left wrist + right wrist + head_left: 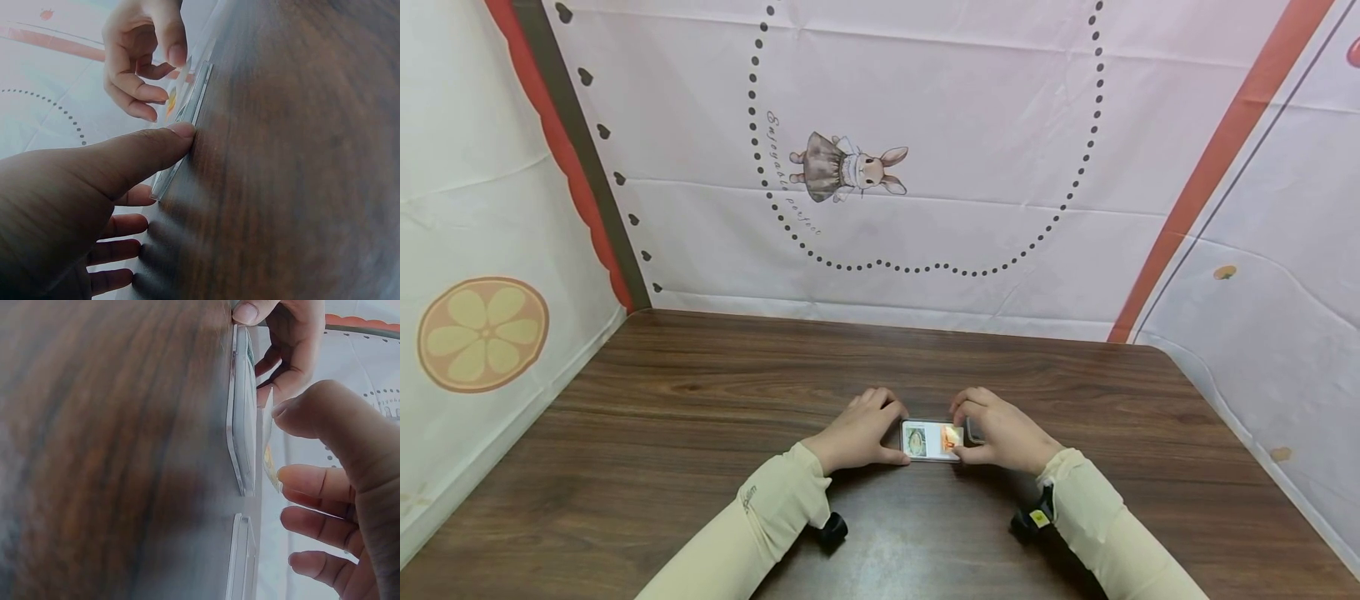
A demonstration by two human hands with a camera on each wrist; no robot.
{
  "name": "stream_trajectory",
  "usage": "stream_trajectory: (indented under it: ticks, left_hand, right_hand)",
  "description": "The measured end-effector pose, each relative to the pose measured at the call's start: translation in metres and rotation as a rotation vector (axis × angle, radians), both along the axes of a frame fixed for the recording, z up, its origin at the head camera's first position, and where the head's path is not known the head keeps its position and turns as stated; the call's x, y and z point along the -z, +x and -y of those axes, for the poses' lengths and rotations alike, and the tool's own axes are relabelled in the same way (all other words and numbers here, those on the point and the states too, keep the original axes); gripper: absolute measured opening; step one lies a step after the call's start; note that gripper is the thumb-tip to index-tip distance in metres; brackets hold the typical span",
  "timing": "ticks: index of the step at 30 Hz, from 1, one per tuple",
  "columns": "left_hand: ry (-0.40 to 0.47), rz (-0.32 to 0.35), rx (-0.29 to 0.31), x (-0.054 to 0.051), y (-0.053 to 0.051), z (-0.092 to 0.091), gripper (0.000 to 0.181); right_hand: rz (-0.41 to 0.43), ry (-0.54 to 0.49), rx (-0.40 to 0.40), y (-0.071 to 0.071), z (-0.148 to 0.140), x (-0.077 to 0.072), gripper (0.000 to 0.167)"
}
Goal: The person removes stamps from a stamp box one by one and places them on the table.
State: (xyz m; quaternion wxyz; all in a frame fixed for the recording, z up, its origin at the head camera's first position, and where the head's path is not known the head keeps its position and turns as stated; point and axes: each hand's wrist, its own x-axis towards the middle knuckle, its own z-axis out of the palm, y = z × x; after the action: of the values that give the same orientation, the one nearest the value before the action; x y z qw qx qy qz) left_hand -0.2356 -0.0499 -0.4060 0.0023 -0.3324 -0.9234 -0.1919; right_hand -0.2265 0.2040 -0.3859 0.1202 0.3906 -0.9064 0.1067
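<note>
case [932, 442] gripped by left hand [865, 429]; right hand [1002, 431], pinching card [268, 437], half-hides frame [243, 565] (lid, perhaps)

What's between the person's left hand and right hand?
In the head view, a flat case lies between the left hand and right hand, along with a small card the right hand pinches.
</note>
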Motion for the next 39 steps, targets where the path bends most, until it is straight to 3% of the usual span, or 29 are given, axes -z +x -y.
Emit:
stream_trajectory:
  ticks: [17,31,39]
  left_hand:
    - [0.01,0.004,0.008,0.0,0.0,0.001,0.052]
    - [0.018,0.006,0.015,-0.001,0.001,0.002,0.053]
    - [0.032,0.009,0.015,-0.001,0.0,0.002,0.052]
  right_hand:
    - [0.074,0.011,0.059,0.008,-0.009,-0.006,0.019]
    - [0.019,0.017,0.049,0.011,-0.016,-0.004,0.02]
    - [0.034,0.013,0.045,0.012,-0.019,-0.004,0.019]
